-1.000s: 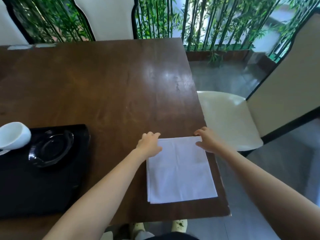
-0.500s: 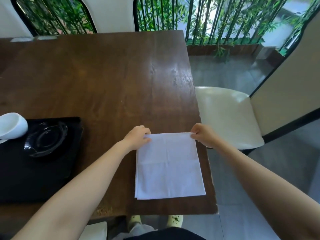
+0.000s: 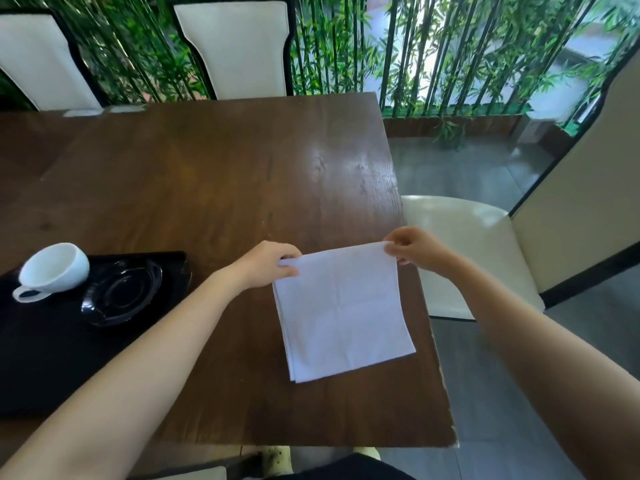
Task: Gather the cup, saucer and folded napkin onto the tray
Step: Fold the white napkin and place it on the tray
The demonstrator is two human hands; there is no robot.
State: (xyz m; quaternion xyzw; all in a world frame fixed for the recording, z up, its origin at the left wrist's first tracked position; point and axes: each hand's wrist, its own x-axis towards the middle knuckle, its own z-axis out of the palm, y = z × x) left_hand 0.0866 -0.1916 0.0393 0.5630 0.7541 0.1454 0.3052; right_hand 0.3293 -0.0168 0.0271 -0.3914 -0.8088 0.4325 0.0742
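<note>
I am pinching the far corners of the folded napkin [image 3: 341,311] with my left hand [image 3: 268,266] and right hand [image 3: 414,249], both closed on its edge, so the layers lift off the counter [image 3: 214,181] together toward the tray [image 3: 41,358] (cup [image 3: 55,266] and saucer [image 3: 121,294] are sitting there).

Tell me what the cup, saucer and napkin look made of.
Cup: glossy white glazed ceramic, likely; smooth sheen.
Saucer: black glass or glazed ceramic; sharp bright reflections.
Napkin: matte white cloth, probably; soft crease lines, layered edges, limp where pinched.
</note>
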